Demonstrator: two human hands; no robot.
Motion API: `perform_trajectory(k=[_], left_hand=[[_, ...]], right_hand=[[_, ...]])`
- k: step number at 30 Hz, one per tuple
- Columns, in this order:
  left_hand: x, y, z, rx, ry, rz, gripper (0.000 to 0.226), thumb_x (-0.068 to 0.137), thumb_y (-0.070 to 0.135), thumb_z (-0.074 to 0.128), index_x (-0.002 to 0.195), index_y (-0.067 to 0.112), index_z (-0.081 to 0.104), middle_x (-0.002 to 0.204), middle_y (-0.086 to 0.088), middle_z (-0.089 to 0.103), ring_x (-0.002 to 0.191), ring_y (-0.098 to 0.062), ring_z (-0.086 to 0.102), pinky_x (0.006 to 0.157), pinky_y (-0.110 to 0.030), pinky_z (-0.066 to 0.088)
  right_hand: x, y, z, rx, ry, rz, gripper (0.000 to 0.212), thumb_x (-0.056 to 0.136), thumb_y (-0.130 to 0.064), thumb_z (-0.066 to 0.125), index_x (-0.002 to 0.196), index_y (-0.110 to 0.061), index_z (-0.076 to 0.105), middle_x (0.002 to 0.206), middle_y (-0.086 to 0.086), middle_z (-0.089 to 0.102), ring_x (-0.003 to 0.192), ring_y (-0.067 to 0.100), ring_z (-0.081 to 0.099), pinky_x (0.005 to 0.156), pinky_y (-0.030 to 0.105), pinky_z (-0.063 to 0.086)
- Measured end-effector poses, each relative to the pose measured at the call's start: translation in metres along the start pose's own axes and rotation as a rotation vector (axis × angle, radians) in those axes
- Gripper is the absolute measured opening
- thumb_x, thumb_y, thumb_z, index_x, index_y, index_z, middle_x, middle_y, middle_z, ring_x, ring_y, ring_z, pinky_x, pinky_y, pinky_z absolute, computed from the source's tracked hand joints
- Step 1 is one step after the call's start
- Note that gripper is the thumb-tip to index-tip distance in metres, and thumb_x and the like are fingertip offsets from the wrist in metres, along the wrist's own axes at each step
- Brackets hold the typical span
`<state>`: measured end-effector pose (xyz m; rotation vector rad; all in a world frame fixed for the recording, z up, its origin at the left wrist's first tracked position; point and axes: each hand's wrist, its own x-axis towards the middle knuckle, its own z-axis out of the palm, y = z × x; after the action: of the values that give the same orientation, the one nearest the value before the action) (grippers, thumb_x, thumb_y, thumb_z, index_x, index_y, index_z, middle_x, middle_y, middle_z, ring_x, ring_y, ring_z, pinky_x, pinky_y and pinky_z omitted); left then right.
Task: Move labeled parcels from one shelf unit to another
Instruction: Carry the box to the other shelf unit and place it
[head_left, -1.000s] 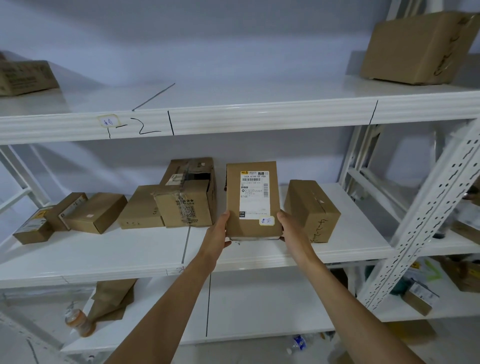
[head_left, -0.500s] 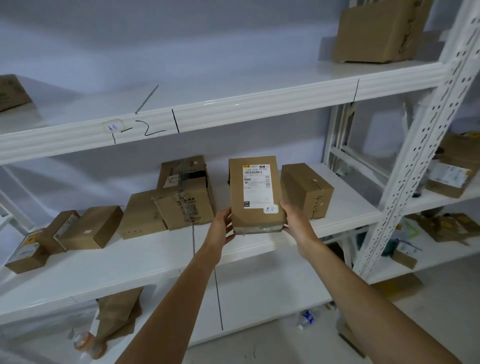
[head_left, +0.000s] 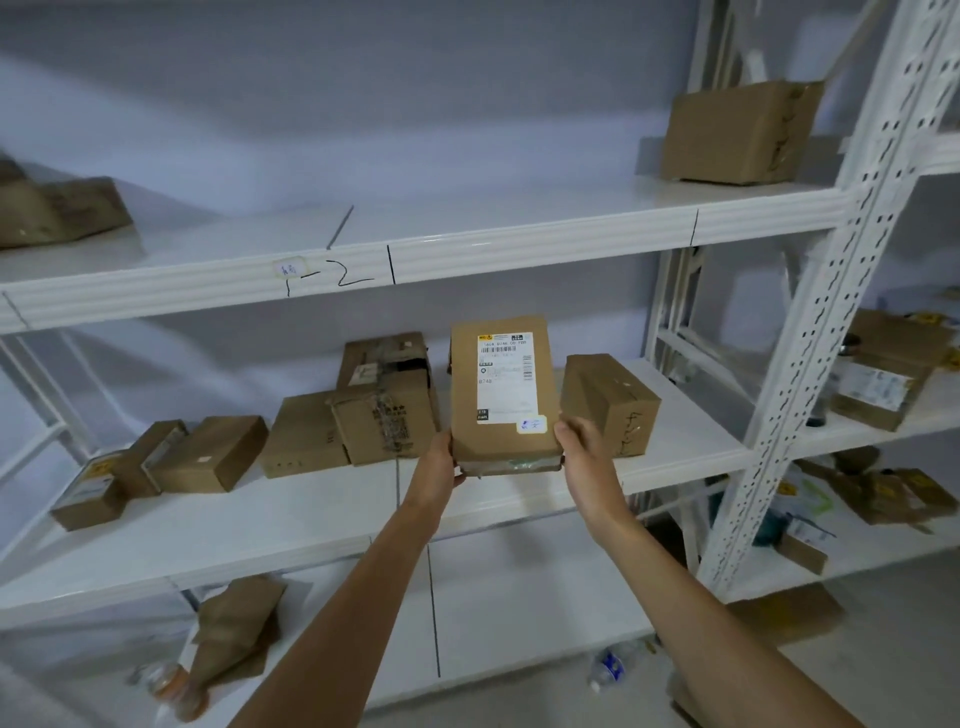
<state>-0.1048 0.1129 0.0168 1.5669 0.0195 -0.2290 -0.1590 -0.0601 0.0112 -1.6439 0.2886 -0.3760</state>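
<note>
A flat brown parcel (head_left: 501, 447) with a white shipping label and a small sticker is held upright in front of the middle shelf (head_left: 311, 514). My left hand (head_left: 441, 460) grips its lower left corner and my right hand (head_left: 582, 447) grips its lower right corner. The parcel's bottom edge hangs just above the shelf's front. Several other brown boxes stand on the same shelf: a plain box (head_left: 610, 402) right beside my right hand and a taped, torn box (head_left: 387, 397) to the left.
A second white shelf unit (head_left: 831, 332) stands at the right with labelled boxes (head_left: 883, 379) on its levels. A large box (head_left: 740, 132) sits on the top shelf. A brown paper bag (head_left: 234, 629) and bottles lie on the bottom level and floor.
The view has swung to the right, so more of the right shelf unit shows. The parcel stays in both hands, lifted slightly off the middle shelf.
</note>
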Motion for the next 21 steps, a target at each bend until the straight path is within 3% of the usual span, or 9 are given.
perform_trajectory(k=[2,6,10,13,17,19,21], left_hand=[[-0.016,0.003,-0.006,0.023,0.031,0.009,0.038,0.112,0.028,0.021,0.115,0.024,0.059,0.114,0.0,0.067,0.101,-0.012,0.063,0.104,-0.039,0.049],[-0.046,0.008,-0.027,0.095,0.094,0.073,0.042,0.109,0.033,0.025,0.107,0.03,0.067,0.132,-0.007,0.066,0.12,-0.021,0.061,0.106,-0.041,0.05],[-0.078,0.012,-0.056,0.183,0.176,0.158,0.043,0.109,0.038,0.027,0.096,0.043,0.068,0.113,0.002,0.071,0.115,-0.021,0.064,0.11,-0.047,0.048],[-0.099,0.014,-0.078,0.204,0.225,0.199,0.042,0.11,0.035,0.026,0.11,0.038,0.068,0.121,-0.001,0.07,0.123,-0.022,0.063,0.114,-0.043,0.045],[-0.119,0.029,-0.109,0.186,0.261,0.3,0.05,0.111,0.036,0.023,0.132,0.028,0.068,0.132,0.0,0.069,0.128,-0.018,0.061,0.115,-0.04,0.044],[-0.123,0.036,-0.127,0.183,0.259,0.361,0.052,0.111,0.036,0.021,0.14,0.028,0.063,0.135,0.005,0.069,0.13,-0.013,0.059,0.112,-0.03,0.045],[-0.126,0.048,-0.147,0.143,0.262,0.396,0.051,0.111,0.038,0.023,0.141,0.028,0.063,0.132,0.008,0.07,0.127,-0.007,0.06,0.1,-0.011,0.046]], right_hand=[[-0.012,-0.002,0.004,0.009,-0.015,-0.027,0.018,0.107,-0.034,0.046,0.123,-0.03,0.054,0.109,-0.022,0.062,0.109,0.01,0.059,0.081,0.019,0.043],[-0.044,-0.006,0.011,0.035,-0.052,-0.109,0.026,0.106,-0.035,0.047,0.131,-0.031,0.055,0.117,-0.025,0.064,0.113,0.003,0.06,0.089,0.021,0.044],[-0.082,-0.015,0.024,0.08,-0.11,-0.164,0.025,0.108,-0.027,0.044,0.131,-0.034,0.051,0.119,-0.03,0.062,0.108,-0.017,0.059,0.081,0.003,0.045],[-0.102,-0.028,0.039,0.082,-0.144,-0.222,0.025,0.109,-0.019,0.041,0.13,-0.03,0.048,0.115,-0.03,0.06,0.099,-0.025,0.057,0.077,0.0,0.043],[-0.116,-0.046,0.069,0.073,-0.149,-0.319,0.025,0.109,-0.023,0.043,0.13,-0.033,0.049,0.116,-0.032,0.062,0.103,-0.022,0.058,0.08,0.003,0.045],[-0.122,-0.056,0.087,0.078,-0.128,-0.355,0.027,0.104,-0.034,0.045,0.13,-0.036,0.05,0.118,-0.033,0.062,0.107,-0.018,0.059,0.081,0.006,0.046],[-0.129,-0.071,0.106,0.068,-0.09,-0.422,0.035,0.099,-0.04,0.042,0.132,-0.034,0.051,0.12,-0.032,0.062,0.108,-0.017,0.059,0.081,0.006,0.047]])
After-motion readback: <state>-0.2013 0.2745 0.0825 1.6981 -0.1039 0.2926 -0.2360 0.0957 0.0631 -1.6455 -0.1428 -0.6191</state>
